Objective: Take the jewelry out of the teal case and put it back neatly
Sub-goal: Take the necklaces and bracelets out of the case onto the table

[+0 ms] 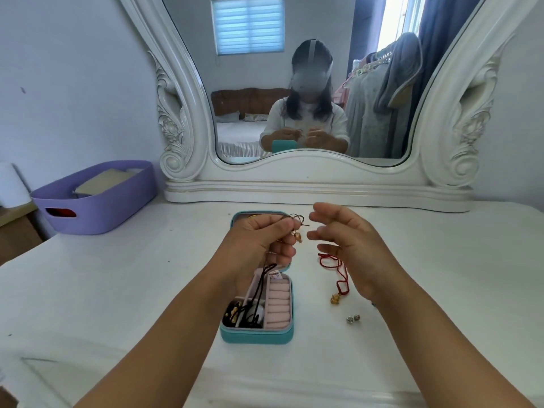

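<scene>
Both hands hover above the open teal case (256, 334). Left hand (259, 240) pinches a dark cord with gold charm (298, 237); right hand (347, 242) is spread, empty. Red cord bracelet (338, 272) lies right of the case.

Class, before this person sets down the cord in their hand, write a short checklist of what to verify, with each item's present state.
1. Left hand grips the black cord: ok.
2. Right hand is free to help: ok, open and empty.
3. Teal case is open: ok.
4. Case is emptied: not ok, black cords remain inside.
5. Red cord and silver beads lie clear on the table: ok.
6. Cord is untangled: cannot tell.
</scene>
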Tool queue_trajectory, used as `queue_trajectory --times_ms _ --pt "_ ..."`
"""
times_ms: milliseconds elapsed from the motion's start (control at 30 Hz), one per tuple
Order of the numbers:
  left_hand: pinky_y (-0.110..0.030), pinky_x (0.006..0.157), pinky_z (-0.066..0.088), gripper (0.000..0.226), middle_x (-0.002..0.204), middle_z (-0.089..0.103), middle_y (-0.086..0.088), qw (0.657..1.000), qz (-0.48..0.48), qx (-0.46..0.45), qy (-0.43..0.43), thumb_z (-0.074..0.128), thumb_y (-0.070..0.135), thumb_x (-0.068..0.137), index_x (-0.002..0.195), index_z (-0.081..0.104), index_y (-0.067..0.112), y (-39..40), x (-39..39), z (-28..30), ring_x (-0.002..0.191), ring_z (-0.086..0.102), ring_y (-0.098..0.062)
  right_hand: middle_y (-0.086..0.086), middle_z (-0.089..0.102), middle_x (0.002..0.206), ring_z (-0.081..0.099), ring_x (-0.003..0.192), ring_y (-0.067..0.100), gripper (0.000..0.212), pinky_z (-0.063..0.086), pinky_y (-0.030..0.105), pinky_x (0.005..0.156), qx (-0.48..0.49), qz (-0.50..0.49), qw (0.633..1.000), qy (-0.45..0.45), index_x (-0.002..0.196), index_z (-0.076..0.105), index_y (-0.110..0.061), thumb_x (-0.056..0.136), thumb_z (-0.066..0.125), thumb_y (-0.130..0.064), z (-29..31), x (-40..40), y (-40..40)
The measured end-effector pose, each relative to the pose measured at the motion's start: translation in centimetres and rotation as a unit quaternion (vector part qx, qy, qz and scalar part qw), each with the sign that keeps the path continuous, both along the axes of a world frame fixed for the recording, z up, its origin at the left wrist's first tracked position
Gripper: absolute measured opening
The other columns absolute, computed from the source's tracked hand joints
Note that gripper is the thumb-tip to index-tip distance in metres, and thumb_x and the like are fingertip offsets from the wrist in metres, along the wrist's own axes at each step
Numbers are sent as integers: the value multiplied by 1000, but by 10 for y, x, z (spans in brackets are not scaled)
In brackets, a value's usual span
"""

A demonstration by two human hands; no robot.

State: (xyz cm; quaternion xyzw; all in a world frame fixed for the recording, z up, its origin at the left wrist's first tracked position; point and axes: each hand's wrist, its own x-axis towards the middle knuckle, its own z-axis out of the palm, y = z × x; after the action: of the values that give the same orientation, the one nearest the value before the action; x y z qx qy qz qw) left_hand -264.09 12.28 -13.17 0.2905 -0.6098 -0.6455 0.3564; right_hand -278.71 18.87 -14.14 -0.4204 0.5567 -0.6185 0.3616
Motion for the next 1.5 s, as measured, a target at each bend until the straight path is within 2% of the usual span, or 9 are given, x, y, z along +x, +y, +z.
queue_trajectory --times_ms 100,233,367,500,667,967,1133,1367,1500 --pt "-17 55 53 14 66 69 1 1000 -6 3 4 59 15 86 87 72 12 0 -1 0 58 63 -8 1 71 91 64 92 16 16 46 38 87 4 33 999 33 94 69 -17 83 58 -14 -1 4 6" --pt "-14 54 48 12 59 68 7 1000 4 -15 -13 61 14 84 84 73 14 5 -7 2 56 61 -3 2 72 85 66 81 9 18 47 25 75 -5 94 995 22 102 65 -14 84 60 -15 -4 7 6" --pt "-34 76 44 12 64 68 1 999 -6 -6 -31 65 22 81 84 75 16 6 -11 1 70 54 -19 3 66 67 60 65 12 13 48 23 65 -22 110 993 -32 96 66 -7 85 58 -10 -8 6 6" --pt "-24 69 42 21 71 68 8 999 -12 -14 -45 66 29 77 93 75 17 6 -13 -2 68 51 -10 2 62 57 56 57 14 12 47 21 58 -18 70 995 -65 83 65 -8 88 56 -13 -9 -1 8" --pt "-28 83 51 49 94 75 -3 995 1 -18 -100 59 51 67 96 71 14 5 -8 -14 87 70 -16 1 70 62 66 63 14 16 50 24 62 -52 10 983 -175 84 61 -12 92 48 -15 -8 -13 9" --pt "-18 66 49 10 83 73 3 979 43 -91 -177 63 19 84 87 71 25 6 9 -29 71 64 -5 4 72 77 69 75 18 20 53 27 71 -127 -42 963 -233 81 59 -15 94 45 -19 -3 -28 9" --pt "-22 65 54 23 86 74 -7 996 -18 -53 -70 47 22 94 108 65 16 22 -10 -13 72 68 -14 7 69 92 66 76 18 27 50 29 74 -143 -36 971 -186 74 57 -14 95 42 -22 13 -37 12" --pt "-40 94 48 64 121 63 -16 979 -190 72 -9 17 72 80 139 26 46 33 -76 -10 108 64 -28 5 66 74 60 64 15 29 47 26 64 -137 10 983 -120 67 58 -9 90 42 -15 27 -52 29" --pt "-40 87 47 74 95 66 -6 960 -201 178 80 14 69 86 133 46 21 26 -112 -10 91 65 -25 1 57 61 50 59 14 27 41 28 60 -85 -19 996 -27 68 66 -6 87 47 -13 18 -65 44"
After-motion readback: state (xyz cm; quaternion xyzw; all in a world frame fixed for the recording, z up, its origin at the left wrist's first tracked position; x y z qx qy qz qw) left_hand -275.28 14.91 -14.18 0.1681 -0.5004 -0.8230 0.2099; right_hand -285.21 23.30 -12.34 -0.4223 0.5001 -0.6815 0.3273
